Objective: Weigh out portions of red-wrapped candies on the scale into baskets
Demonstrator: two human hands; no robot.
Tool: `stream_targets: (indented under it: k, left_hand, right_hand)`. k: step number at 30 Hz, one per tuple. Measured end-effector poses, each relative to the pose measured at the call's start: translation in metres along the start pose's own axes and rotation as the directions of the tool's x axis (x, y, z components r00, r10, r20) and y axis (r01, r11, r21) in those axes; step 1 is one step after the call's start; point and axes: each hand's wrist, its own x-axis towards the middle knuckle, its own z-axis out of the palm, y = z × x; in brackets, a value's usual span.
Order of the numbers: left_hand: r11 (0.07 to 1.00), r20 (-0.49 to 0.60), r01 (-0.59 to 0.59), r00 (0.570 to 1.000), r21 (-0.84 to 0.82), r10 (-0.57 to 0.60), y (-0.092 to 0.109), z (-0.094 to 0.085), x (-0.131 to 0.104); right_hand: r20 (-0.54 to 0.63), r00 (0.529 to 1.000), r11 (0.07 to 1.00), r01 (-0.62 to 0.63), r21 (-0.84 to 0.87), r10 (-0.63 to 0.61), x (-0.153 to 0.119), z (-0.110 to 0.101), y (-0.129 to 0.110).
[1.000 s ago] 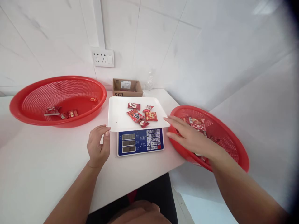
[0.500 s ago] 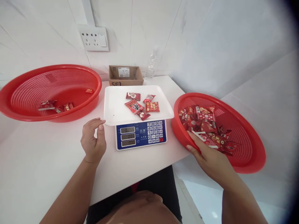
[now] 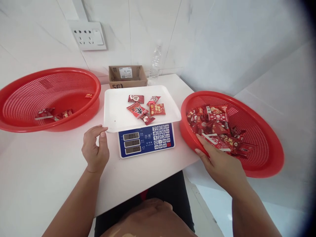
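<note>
My left hand (image 3: 95, 148) is beside the near left corner of a white weighing tray (image 3: 113, 110), its thumb and index finger apart and nothing between them. The index fingertip is at the tray's corner; I cannot tell if it touches. Several red-wrapped candies (image 3: 157, 109) lie on the tray, which tops a blue-fronted digital scale (image 3: 146, 140). My right hand (image 3: 221, 166) grips the near left rim of a red plastic basket (image 3: 270, 149), thumb outside, fingers over the edge. Inside this basket is a pile of red-wrapped candies (image 3: 218, 128).
At the left stands another red basket (image 3: 85, 117) with a few wrapped candies. Behind the scale are a cardboard box (image 3: 127, 82) and a clear plastic bottle (image 3: 155, 62) against the wall. A socket panel (image 3: 87, 35) is on the wall. The white table (image 3: 130, 184) ends near my lap.
The view has shifted slightly, so things appear a little further left and higher. Both hands keep their places at the tray corner and basket rim.
</note>
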Motion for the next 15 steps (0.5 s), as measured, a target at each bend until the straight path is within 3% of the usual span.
stream_targets:
  k: [8, 15]
  left_hand:
    - [1.0, 0.015, -0.014, 1.0, 0.015, 0.014, -0.0017, 0.0003, -0.0005]
    - [0.992, 0.005, 0.008, 1.0, 0.123, -0.009, -0.0047, -0.0045, 0.0044]
  right_hand:
    - [-0.014, 1.0, 1.0, 0.012, -0.01, -0.012, -0.0003, 0.0009, -0.002]
    - [-0.071, 0.996, 0.997, 0.063, 0.041, -0.06, -0.0002, 0.004, 0.0001]
